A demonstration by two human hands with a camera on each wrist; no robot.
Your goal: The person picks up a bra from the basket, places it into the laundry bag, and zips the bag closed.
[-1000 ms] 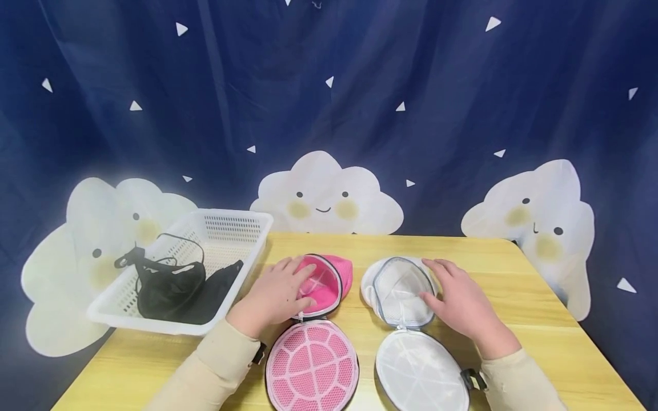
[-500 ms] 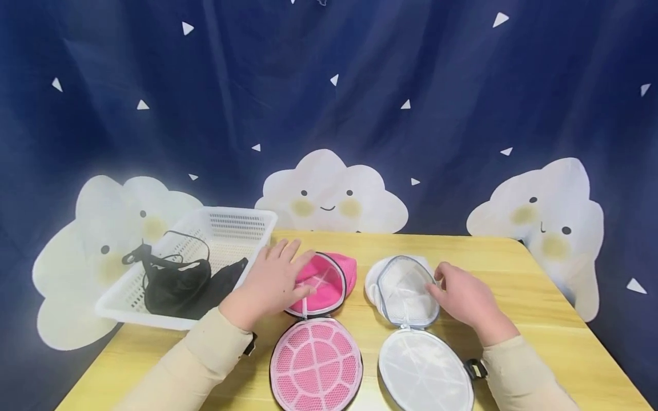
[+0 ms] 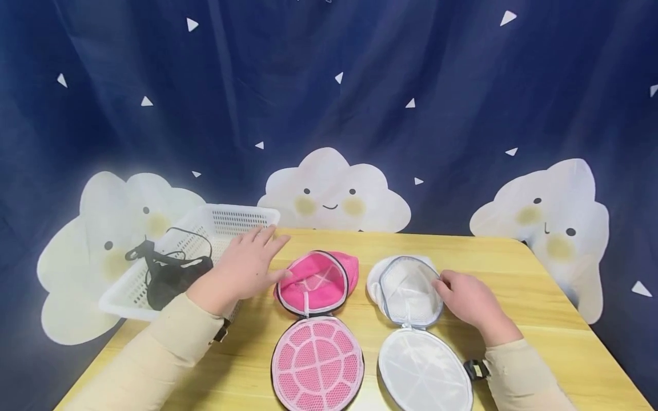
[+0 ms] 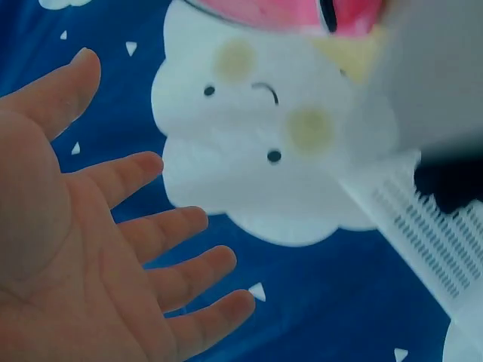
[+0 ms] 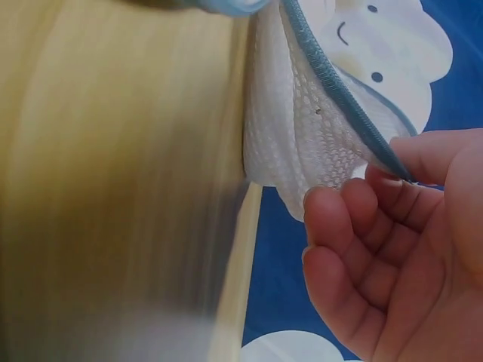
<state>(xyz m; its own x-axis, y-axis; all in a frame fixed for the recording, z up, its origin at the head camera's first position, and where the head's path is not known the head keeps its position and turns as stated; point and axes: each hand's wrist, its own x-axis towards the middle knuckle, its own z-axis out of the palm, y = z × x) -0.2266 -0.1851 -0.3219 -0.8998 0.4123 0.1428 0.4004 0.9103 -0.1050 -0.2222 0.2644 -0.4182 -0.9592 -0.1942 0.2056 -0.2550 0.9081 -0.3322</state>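
My left hand (image 3: 244,265) is in the air with spread, straight fingers, between the white plastic basket (image 3: 247,216) and the pink mesh laundry bag (image 3: 295,294). Nothing is in it; the left wrist view shows the bare palm. Inside the basket lies a black bra (image 3: 175,279), partly hidden by the left arm. On the right, my right hand (image 3: 473,305) pinches the blue-grey zipper rim of the white mesh laundry bag (image 5: 321,143) between thumb and forefinger, its other fingers curled. Both bags stand unzipped, with the round pink lid (image 3: 316,365) and round white lid (image 3: 426,371) folded toward me.
The bags sit side by side on a wood-grain table (image 3: 534,319). The basket stands at its left edge. Behind the table hangs a dark blue curtain (image 3: 308,74) with white clouds and triangles.
My left hand has left the pink bag's opening and moved left to the basket. My right hand has drawn slightly back from over the white bag to pinch its right rim.
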